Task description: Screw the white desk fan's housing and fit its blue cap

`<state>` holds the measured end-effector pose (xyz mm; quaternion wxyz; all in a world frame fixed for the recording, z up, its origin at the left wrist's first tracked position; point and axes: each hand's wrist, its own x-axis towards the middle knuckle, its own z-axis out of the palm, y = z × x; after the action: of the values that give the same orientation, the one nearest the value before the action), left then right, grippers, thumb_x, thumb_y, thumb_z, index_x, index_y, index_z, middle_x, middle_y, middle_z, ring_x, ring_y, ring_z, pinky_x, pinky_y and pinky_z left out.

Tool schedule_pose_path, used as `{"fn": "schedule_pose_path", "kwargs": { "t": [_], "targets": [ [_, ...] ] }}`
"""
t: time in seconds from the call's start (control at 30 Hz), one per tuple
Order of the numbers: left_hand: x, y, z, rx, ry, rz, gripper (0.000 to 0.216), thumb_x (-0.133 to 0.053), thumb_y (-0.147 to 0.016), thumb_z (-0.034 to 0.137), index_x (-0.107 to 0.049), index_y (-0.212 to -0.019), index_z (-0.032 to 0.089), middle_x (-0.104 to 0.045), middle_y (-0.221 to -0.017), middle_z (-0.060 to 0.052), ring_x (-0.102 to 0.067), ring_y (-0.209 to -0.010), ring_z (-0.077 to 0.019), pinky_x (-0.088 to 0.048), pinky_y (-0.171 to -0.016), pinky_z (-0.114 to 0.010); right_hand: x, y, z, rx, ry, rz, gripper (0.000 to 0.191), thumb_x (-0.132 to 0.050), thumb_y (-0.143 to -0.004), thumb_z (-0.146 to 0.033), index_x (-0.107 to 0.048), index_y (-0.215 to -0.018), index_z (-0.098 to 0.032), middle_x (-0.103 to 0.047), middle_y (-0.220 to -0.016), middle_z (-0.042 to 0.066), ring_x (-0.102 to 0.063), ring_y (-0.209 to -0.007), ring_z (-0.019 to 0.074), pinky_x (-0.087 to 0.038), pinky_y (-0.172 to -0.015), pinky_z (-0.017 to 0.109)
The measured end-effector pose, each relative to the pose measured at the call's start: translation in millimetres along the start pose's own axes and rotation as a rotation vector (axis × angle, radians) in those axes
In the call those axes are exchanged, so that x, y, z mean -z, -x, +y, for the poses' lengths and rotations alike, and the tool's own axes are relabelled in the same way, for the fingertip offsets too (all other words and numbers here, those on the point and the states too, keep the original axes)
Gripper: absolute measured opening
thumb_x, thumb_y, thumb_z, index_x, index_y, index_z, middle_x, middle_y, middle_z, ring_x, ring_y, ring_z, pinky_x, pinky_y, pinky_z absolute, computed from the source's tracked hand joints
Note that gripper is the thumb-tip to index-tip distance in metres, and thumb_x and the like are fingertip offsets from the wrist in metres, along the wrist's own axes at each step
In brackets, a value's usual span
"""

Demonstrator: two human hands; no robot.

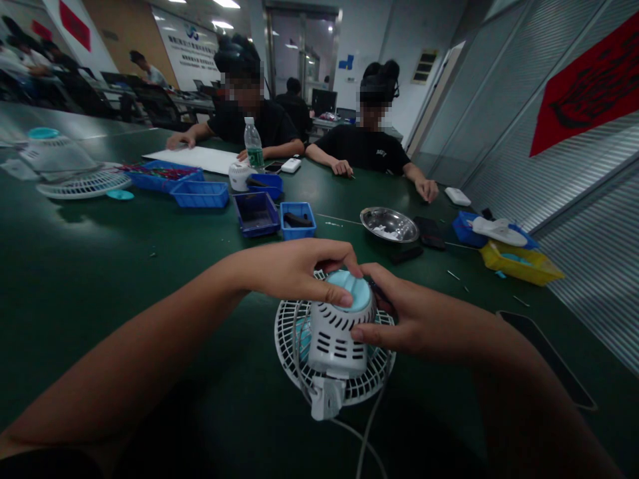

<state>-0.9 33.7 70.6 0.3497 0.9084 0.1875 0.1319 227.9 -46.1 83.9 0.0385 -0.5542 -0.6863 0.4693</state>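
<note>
Both hands clamped on the motor housing (pixel 339 336) of a small white desk fan (pixel 333 346) lying grille-down on the green table (pixel 100 266): left hand (pixel 294 269) over the pale blue cap (pixel 352 293), right hand (pixel 414 322) against its side. Probably light, rigid plastic, thin grille ribs fragile, so best gripped by the housing. Counted: one fan in hand, another fan (pixel 74 166) far left, two people opposite, one steel dish (pixel 389 224).

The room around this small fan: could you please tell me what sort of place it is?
Probably an assembly workshop: blue parts bins on a long green table, a disassembled fan nearby, and co-workers seated opposite.
</note>
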Motion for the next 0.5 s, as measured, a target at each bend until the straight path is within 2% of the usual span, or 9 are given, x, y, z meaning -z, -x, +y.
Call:
{"fn": "schedule_pose_path", "kwargs": {
  "t": [0.23, 0.37, 0.5],
  "targets": [
    [-14.9, -4.2, 16.0, 0.006, -0.309, 0.168, 0.032, -0.075, -0.091, 0.04, -0.057, -0.079, 0.016, -0.05, -0.068, 0.005, -0.047, -0.061, -0.0117, -0.026, -0.054, -0.025, -0.9, -1.1, 0.5, 0.023, 0.03, -0.002, 0.07, -0.074, -0.085, -0.06, -0.045, -0.141, -0.031, -0.065, -0.138, 0.007, -0.069, -0.116, 0.0308, -0.061, -0.091, 0.043],
    [-24.2, -4.4, 23.6, -0.006, -0.391, 0.228, 0.014, -0.067, -0.096, 0.031, -0.067, -0.094, 0.017, -0.054, -0.067, 0.005, -0.048, -0.058, -0.0114, -0.026, -0.054, -0.025, -1.7, -1.1, 3.4, 0.043, 0.02, -0.003, 0.074, -0.074, -0.084, -0.061, -0.044, -0.143, -0.029, -0.063, -0.14, 0.01, -0.064, -0.126, 0.0338, -0.058, -0.099, 0.046],
    [-24.2, -3.3, 24.3, -0.064, -0.352, 0.204, 0.016, -0.059, -0.099, 0.027, -0.071, -0.103, 0.017, -0.066, -0.075, 0.001, -0.056, -0.062, -0.0122, -0.034, -0.057, -0.024, -1.6, -0.1, 3.9, 0.072, 0.033, 0.007, 0.069, -0.075, -0.085, -0.059, -0.046, -0.14, -0.03, -0.064, -0.138, 0.008, -0.063, -0.128, 0.033, -0.056, -0.103, 0.048]
  ]
}}
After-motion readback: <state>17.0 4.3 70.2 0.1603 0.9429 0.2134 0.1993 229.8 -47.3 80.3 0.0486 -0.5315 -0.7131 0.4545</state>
